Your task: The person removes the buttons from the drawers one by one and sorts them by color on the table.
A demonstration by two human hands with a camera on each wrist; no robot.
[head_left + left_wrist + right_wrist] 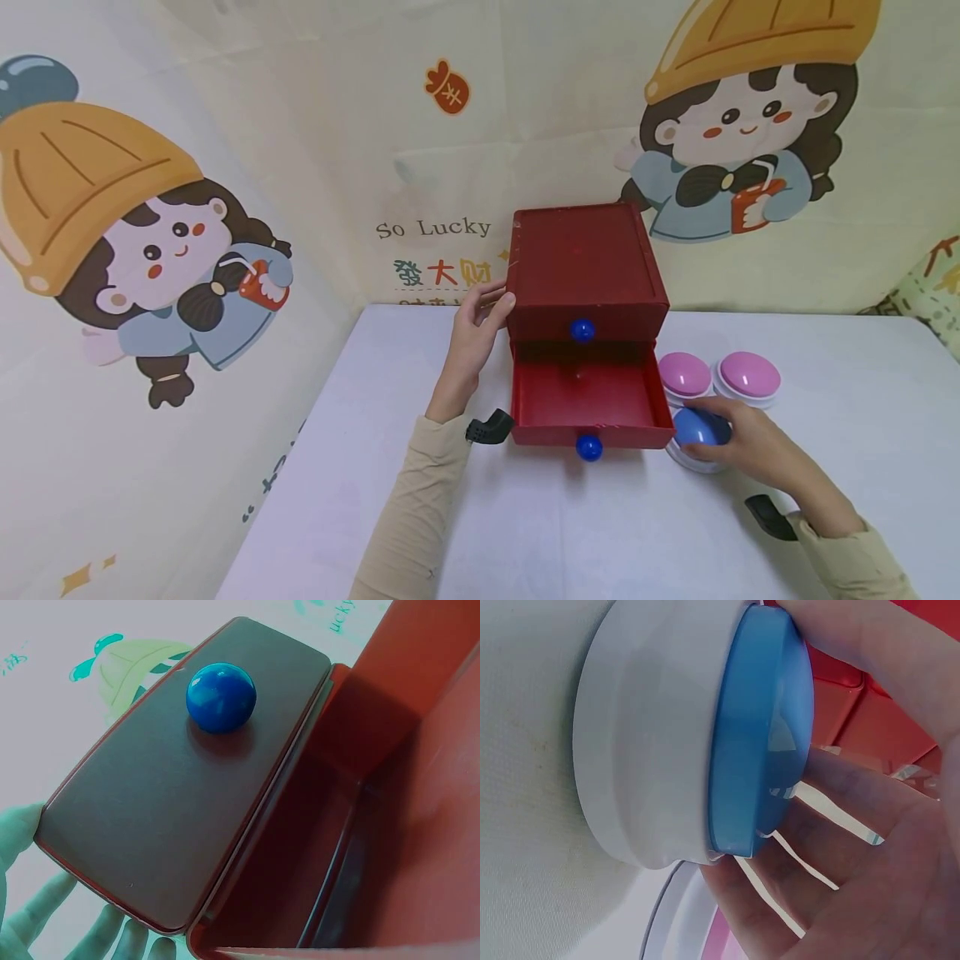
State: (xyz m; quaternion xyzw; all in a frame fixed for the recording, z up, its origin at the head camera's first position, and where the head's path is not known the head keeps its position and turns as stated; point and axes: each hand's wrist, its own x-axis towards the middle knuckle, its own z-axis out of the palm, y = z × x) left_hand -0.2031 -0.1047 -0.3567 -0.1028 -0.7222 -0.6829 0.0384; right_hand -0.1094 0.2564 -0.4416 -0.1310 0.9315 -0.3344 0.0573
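A red two-drawer box stands on the table, its lower drawer pulled out with nothing visible inside and its upper drawer closed. My left hand rests against the box's left side, fingers extended along it and thumb at the front corner; the left wrist view shows the upper front with its blue knob. Right of the drawer, my right hand grips a round blue-topped white button, thumb and fingers around the blue top. The white base is in the right wrist view.
Two pink-topped white buttons sit behind the blue one, right of the box. A printed cloth wall rises behind and to the left of the white table. Black straps are at both wrists.
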